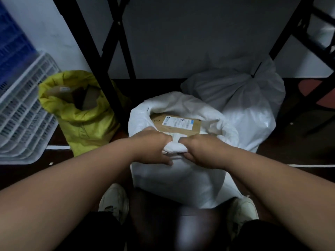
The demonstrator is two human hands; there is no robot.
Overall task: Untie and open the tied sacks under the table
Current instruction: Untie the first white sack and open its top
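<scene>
While both hands, left hand (154, 144) and right hand (197, 149), are gripping the near rolled rim of the white sack (174, 178), it's handling soft and slack; the far sack (241, 98) needs gripping at its knot.

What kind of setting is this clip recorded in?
Probably a parcel sorting or storage room. Woven sacks hold packages: the open white sack shows a labelled cardboard parcel, the yellow sack holds more, and stacked plastic crates stand by the wall.
</scene>
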